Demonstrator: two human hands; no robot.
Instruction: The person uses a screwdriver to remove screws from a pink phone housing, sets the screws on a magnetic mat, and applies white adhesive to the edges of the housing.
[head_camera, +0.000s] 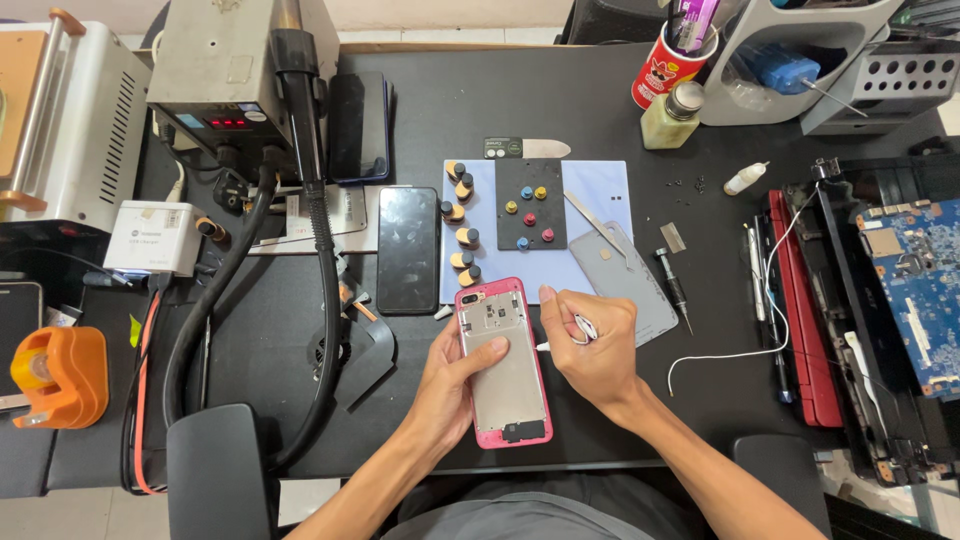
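Hands at near edge of worktop (600, 110): left hand (452, 385) grips pink opened phone (503, 365) (back removed); right hand (590, 345) closed on white tool (584, 327).

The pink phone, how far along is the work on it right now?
Done: the pink phone lies open, its metal inner plate exposed, and a grey back cover sits apart to its right. In hand: the left hand steadies the phone while the right hand holds a small white tool at its edge. Left: the cover is not yet back on.
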